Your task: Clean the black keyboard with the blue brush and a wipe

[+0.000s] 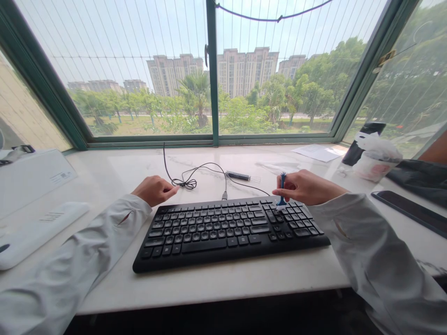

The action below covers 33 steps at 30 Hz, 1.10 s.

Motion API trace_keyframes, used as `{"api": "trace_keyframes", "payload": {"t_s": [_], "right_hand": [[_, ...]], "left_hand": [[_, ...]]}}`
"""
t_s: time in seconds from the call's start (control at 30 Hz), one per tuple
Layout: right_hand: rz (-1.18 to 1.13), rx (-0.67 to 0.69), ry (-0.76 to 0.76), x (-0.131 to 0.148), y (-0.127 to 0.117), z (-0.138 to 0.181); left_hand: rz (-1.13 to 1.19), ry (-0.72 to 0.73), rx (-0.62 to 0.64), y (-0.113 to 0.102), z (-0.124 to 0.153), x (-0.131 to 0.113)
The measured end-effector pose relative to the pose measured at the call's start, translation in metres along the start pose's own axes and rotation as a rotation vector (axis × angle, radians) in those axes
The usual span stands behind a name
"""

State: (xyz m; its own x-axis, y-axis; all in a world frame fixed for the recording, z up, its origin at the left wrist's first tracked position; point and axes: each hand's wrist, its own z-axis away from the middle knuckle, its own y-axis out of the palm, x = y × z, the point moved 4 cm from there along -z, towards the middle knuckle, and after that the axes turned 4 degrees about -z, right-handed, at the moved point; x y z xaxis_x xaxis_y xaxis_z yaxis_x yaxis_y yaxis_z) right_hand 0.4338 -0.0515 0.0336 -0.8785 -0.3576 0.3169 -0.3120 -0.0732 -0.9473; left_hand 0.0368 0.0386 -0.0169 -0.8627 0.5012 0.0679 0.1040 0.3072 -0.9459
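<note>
A black keyboard (223, 232) lies on the white marbled counter with its keys facing up. My right hand (302, 186) is closed on a small blue brush (282, 188), held upright. The brush's white bristles point down and meet the keys near the number pad; its blue top has small prongs. My left hand (152, 190) is curled closed just behind the keyboard's far left corner, thumb pointing right; I see nothing in it. The keyboard's black cable (190, 184) lies loosely coiled behind, near my left thumb, with its plug (224, 195) by the back edge.
Behind the keyboard lies a small black tool with thin wires (238, 176). At right are a phone (408, 209), a plastic-wrapped cup (375, 163), a dark bottle (363, 142) and papers (317, 152). A white box (35, 179) and white device (42, 228) stand left. A window (214, 93) borders the back.
</note>
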Motion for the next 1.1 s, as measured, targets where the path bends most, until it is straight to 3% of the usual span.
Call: {"api": "trace_keyframes", "payload": {"t_s": [0.27,0.53,1.1], "right_hand": [[0.047,-0.031,0.022,-0.005,-0.004,0.003],[-0.046,-0.242,0.017,0.016,-0.007,0.004],[-0.266,-0.219,0.008,0.017,0.020,-0.002]], "left_hand": [[-0.004,0.013,-0.004,-0.001,0.000,-0.002],[-0.014,0.007,0.000,-0.002,0.000,-0.003],[0.021,-0.016,0.009,-0.001,0.000,-0.001]]}}
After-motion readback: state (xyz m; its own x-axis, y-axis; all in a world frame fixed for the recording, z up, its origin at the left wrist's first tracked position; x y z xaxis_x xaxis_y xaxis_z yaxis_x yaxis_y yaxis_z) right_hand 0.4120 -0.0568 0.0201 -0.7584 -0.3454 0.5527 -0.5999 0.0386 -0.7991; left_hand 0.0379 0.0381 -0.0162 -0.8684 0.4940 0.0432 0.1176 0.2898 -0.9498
